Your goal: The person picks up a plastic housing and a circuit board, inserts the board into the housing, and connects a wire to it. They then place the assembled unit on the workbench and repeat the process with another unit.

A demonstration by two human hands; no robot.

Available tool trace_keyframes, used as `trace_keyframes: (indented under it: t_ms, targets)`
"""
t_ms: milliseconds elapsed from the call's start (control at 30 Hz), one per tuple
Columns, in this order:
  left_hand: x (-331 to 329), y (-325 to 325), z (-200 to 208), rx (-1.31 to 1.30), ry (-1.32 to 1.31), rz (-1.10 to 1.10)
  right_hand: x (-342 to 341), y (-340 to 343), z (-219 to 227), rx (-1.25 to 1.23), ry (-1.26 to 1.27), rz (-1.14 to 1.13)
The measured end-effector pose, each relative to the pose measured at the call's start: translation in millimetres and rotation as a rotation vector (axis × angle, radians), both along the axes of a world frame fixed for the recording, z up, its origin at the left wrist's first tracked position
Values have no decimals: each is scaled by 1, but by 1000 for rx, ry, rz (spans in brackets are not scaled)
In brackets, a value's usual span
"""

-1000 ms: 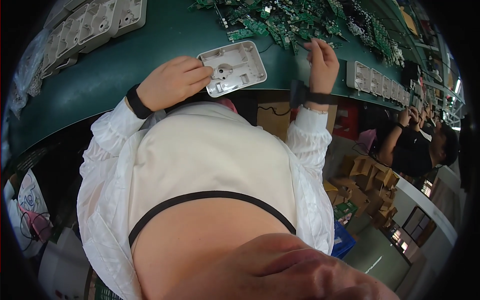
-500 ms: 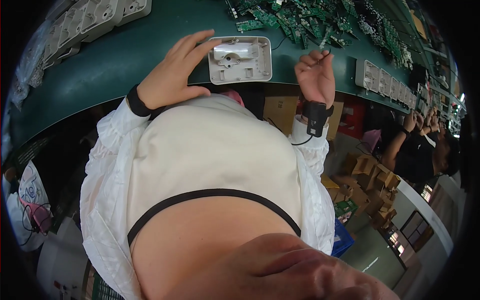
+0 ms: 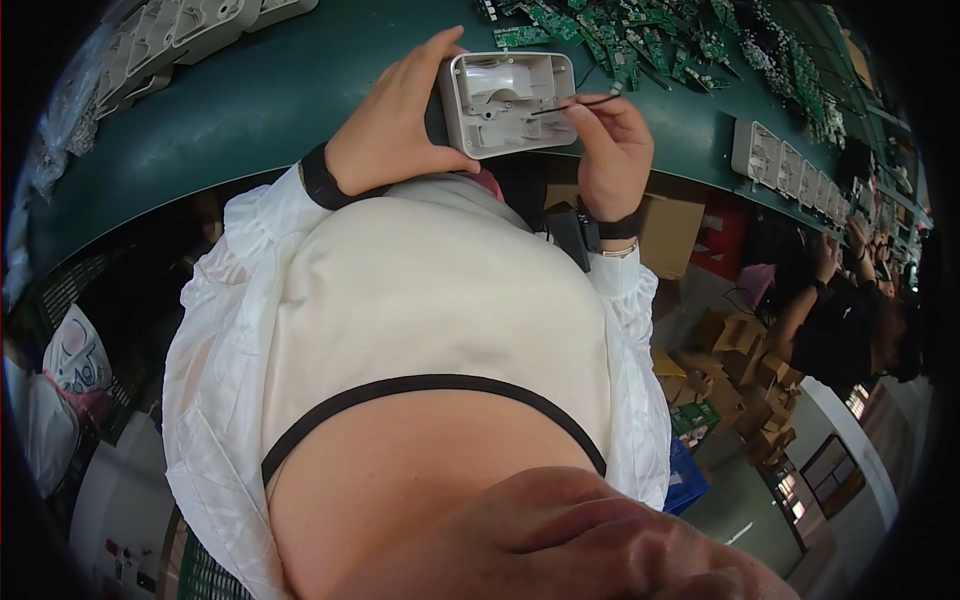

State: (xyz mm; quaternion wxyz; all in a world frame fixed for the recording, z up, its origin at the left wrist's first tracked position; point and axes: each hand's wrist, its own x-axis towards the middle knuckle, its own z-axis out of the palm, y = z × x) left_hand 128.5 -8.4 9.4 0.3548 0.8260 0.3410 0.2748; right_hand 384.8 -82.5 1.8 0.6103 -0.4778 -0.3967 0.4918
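A light grey plastic housing (image 3: 555, 135), an open shell with moulded ribs and posts inside, stands at the bench's near edge, slightly tilted. My left hand (image 3: 395, 130) grips its left side, thumb at the near corner and fingers at the far one. Over the housing's right part, my right hand (image 3: 615, 150) pinches a thin black cable (image 3: 548, 111) between thumb and index finger. One end of this cable reaches over the inside of the shell; the other runs out to the right. Whether its tip touches the shell I cannot tell.
Green circuit boards (image 3: 640, 50) lie heaped at the far side of the green bench (image 3: 240, 130). More grey housings (image 3: 165, 35) stand far left, and a row of them (image 3: 785, 170) on the right. Cardboard boxes (image 3: 735, 350) sit below; another person (image 3: 835, 315) works at right.
My left hand has closed on the housing, which has shifted right and tilted. My right hand has come left and turned over the shell, bringing the black cable above it.
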Motion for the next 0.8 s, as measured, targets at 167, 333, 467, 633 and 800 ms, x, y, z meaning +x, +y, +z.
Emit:
trace_keyframes:
  t_ms: [167, 333, 467, 633, 800]
  targets:
    - [2, -2, 1, 45, -15, -9, -7, 7, 2, 13, -157, 39]
    - [6, -1, 3, 53, -40, -17, -10, 7, 7, -30, -270, 113]
    - [8, 0, 4, 69, -53, -21, -12, 8, 6, -21, -257, 124]
    - [10, -2, 7, 66, -45, -17, -15, 7, 9, -18, -471, 86]
    - [10, -2, 9, 52, -59, -16, -15, 7, 12, 374, -977, 19]
